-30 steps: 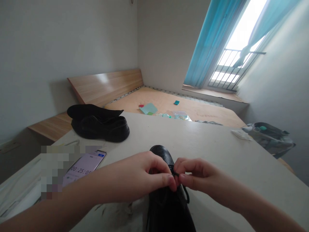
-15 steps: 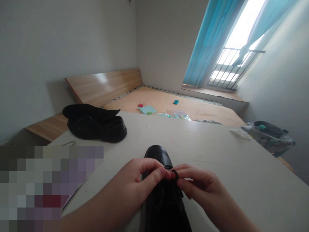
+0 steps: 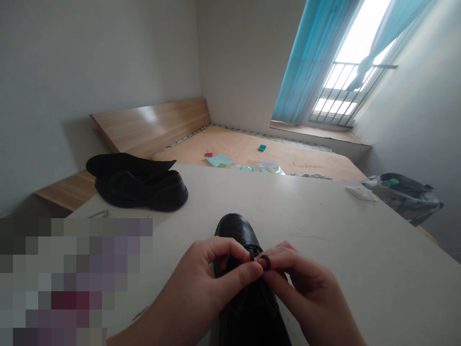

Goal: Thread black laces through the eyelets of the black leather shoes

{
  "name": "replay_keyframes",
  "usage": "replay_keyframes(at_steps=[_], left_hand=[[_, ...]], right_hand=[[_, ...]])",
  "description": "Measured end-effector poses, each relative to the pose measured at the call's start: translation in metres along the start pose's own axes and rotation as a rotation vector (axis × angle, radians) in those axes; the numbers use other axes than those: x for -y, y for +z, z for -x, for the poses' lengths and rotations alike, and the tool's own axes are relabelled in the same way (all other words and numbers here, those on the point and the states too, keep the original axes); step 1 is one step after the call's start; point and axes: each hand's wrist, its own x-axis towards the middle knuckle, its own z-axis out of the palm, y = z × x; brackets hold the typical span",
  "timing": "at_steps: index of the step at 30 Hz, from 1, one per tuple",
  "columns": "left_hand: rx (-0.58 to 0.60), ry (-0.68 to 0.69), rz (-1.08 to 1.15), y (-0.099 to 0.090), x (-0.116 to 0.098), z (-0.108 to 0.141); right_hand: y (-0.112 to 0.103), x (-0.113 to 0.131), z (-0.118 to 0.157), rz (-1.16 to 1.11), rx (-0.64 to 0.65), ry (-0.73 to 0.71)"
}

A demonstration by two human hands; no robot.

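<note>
A black leather shoe [image 3: 238, 228] lies on the white table with its toe pointing away from me. Over its lacing area both hands meet, fingertips nearly touching. Between thumb and index finger, my left hand [image 3: 219, 274] pinches a loop of black shoelace. My right hand [image 3: 297, 276] pinches another part of the shoelace [image 3: 266, 262], which curves in a small loop above its fingertips. My fingers cover the eyelets and the rest of the lace.
A second black shoe [image 3: 144, 190] stands at the table's [image 3: 324, 230] far left, a black insole [image 3: 126, 165] resting on it. A white tissue [image 3: 361, 193] lies at the right edge, near a grey bin [image 3: 410, 192]. Beyond is a bed [image 3: 237, 139] with small packets.
My left thumb has moved right, closer to the right fingertips, and a lace loop now shows at the left fingers. The view has shifted slightly.
</note>
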Motion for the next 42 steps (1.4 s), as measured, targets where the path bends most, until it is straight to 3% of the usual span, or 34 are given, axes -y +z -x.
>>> replay_keyframes(at_steps=[10,18,23,27,30,36,42], left_hand=[[-0.055,0.089,-0.005,0.005,0.003,0.006],[-0.085,0.005,0.06,0.003,0.002,0.003],[-0.029,-0.01,0.055,0.002,-0.001,0.002],[-0.064,0.052,-0.069,0.004,0.0,0.003],[-0.049,0.123,-0.143,0.006,0.002,0.005],[-0.048,0.369,-0.155,0.004,0.002,0.012],[0.001,0.32,-0.107,0.001,0.0,0.009]], right_hand=[[0.0,0.0,0.003,0.071,0.014,-0.152],[0.003,-0.002,0.004,0.103,0.006,-0.188],[0.003,-0.001,0.002,0.149,0.015,-0.215],[0.004,0.001,0.002,0.187,0.035,-0.302],[0.003,0.002,0.002,0.209,0.045,-0.28],[0.0,0.005,-0.002,0.256,0.077,-0.278],[-0.003,0.012,-0.002,0.424,0.175,-0.31]])
